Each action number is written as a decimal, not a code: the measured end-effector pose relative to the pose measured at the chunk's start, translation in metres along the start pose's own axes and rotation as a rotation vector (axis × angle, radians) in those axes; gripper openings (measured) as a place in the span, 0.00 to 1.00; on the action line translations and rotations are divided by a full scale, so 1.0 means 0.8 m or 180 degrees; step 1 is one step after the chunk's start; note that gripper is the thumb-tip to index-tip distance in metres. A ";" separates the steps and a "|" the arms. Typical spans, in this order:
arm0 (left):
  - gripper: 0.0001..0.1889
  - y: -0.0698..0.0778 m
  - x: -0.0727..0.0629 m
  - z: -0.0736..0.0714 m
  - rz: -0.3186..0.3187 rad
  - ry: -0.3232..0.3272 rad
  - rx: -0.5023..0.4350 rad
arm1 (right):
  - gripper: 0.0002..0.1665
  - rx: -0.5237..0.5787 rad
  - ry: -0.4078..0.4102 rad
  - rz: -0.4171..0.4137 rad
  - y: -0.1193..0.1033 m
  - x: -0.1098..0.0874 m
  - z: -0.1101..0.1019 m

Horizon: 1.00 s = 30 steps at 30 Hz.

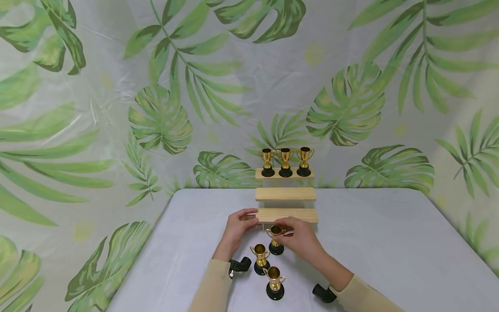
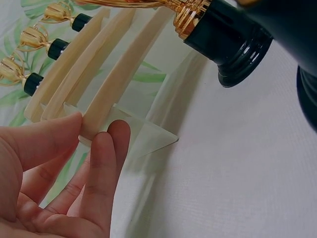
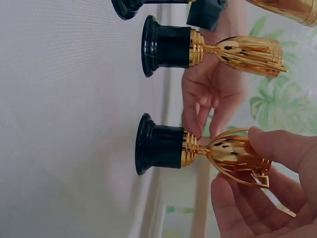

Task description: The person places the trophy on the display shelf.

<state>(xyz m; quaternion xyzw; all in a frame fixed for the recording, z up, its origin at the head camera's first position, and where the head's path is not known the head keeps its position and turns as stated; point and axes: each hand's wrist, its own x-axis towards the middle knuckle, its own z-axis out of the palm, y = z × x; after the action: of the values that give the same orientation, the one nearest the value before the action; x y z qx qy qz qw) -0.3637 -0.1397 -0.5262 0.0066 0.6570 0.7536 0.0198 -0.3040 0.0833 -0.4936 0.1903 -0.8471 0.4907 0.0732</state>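
Observation:
My right hand [image 1: 302,240] pinches a small gold trophy cup [image 3: 233,153] with a black base by its bowl, thumb on one side and fingers on the other. This cup is upright, low in front of a three-tier wooden display stand [image 1: 288,215]. With thumb and fingers, my left hand [image 1: 235,229] grips the left end of the stand's lowest board [image 2: 119,82]. Two more trophy cups, one behind [image 1: 260,256] and one in front [image 1: 274,279], stand upright on the table between my forearms.
Three matching trophies [image 1: 286,162] stand in a row on the top board [image 1: 258,174]. The middle board [image 1: 286,193] lies below them. Clear side panels [image 2: 148,131] support the boards. White cloth covers the table [image 1: 390,251], and a leaf-patterned curtain [image 1: 280,86] hangs behind.

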 end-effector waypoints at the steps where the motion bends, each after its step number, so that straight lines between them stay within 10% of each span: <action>1: 0.19 -0.001 0.000 0.000 0.0007 -0.0003 -0.0007 | 0.22 -0.0005 -0.0003 -0.0003 0.000 0.000 0.000; 30: 0.18 0.002 0.002 -0.003 -0.0007 -0.0020 -0.0001 | 0.22 -0.0247 0.0047 -0.0230 -0.004 0.003 0.005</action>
<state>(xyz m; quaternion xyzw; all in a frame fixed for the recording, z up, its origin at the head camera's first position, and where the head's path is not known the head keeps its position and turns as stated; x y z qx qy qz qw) -0.3656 -0.1419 -0.5247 0.0083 0.6568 0.7537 0.0228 -0.3050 0.0781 -0.4924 0.2142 -0.8576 0.4559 0.1045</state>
